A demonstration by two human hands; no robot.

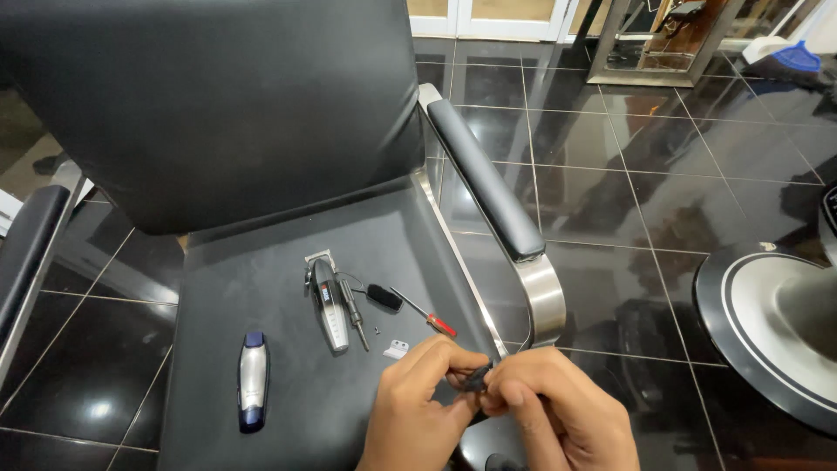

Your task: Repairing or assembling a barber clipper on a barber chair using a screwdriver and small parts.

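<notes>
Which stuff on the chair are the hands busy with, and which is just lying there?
In hand:
- small black part, pinched between left hand and right hand

Lying about on the chair seat:
- open hair clipper
- red-handled screwdriver
- blue and silver trimmer
- small white piece
- tiny screw

A: Where is the single head view looking from?

B: It is looking steeply down from the person's head, facing forward over the black chair seat (288, 288), with the backrest filling the top left.

A: How near is it sitting?

B: Close: the left hand (418, 410) and right hand (558, 414) are crowding the bottom edge, and the tiled floor (645, 201) is stretching off right.
</notes>
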